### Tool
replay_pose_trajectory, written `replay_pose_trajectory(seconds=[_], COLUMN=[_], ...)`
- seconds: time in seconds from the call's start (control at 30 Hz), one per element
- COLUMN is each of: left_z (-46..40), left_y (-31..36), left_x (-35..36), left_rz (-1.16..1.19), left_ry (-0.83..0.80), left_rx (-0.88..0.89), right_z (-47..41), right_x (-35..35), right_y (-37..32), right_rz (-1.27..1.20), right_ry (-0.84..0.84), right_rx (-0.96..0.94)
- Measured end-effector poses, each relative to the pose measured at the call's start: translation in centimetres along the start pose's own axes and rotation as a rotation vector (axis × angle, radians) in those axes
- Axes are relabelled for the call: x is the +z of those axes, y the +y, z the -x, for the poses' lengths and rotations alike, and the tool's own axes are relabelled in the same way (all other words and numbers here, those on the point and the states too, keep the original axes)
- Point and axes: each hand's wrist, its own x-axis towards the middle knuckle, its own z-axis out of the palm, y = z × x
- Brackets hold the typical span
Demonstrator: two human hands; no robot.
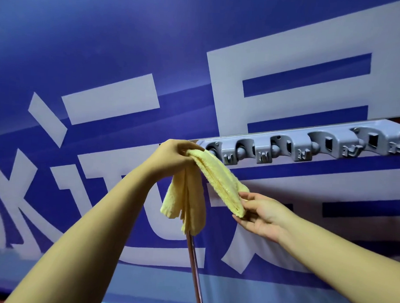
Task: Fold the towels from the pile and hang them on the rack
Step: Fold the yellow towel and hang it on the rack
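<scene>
Yellow towel (207,174) pinched top by left hand (173,156) at grey clip rack (309,145); right hand (260,214) fingers loosely curled under lower end. Best kept fold taut w/ right, fed top edge into end clip.

1. The blue wall banner (120,56) in front of you carries huge white characters, cut off by the frame and partly hidden by your arms; you cannot read them as whole words.
2. The clearest one, at upper right, looks like the character "日", though it may be only part of a larger character.
3. The grey rack (309,144) on the wall has small raised marks on its clips, too small to read.
</scene>
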Motion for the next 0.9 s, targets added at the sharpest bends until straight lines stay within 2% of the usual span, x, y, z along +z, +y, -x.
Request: replay_pose_trajectory(seconds=[0.1,0.3,0.5,0.73,0.8,0.9], left_z=[0.0,1.1,3.1,9.3,11.3,14.6], left_y=[0.5,-0.6,-2.4,-4.9,-5.6,-6.1], left_x=[0.3,2.4,4.5,11.7,14.6,19.5], left_rz=[0.095,0.326,0.657,0.663,0.688,0.701], left_ry=[-0.046,-0.002,0.025,-0.012,-0.012,-0.109], left_rx=[-0.031,-0.127,-0.177,-0.195,-0.262,-0.385], right_z=[-1.0,-2.8,-4.1,-4.8,-4.7,-4.7], right_x=[-0.2,-0.2,0.2,-0.3,-1.7,-5.8], right_y=[0.4,1.2,2.5,4.3,5.2,7.9], right_rz=[0.024,0.076,0.120,0.194,0.270,0.441], right_ry=[0.007,0.035,0.026,-0.061,-0.092,-0.050], right_rx=[0.016,0.012,0.000,-0.104,-0.139,-0.143])
